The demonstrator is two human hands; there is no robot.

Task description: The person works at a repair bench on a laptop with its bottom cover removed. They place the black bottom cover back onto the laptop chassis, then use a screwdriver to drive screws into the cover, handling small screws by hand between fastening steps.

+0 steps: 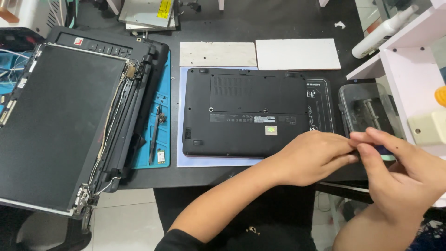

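Dismantled laptop [69, 125], white boards [218, 54], perhaps bottle [383, 31]

There is one view only — a camera worn on the head, looking steeply down from above onto the dark desk [278, 23] from its near edge. It faces away from the wearer, so the far side of the desk lies along the top of the frame and a strip of pale floor shows at the bottom. It sits close: the two hands [357, 160] fill the lower right, and the black laptop lying upside down on a pale sheet [244, 111] sits mid-frame. The dismantled black laptop with its bare screen panel [69, 125] is cut off at the left edge, the white shelf unit [413, 74] at the right.
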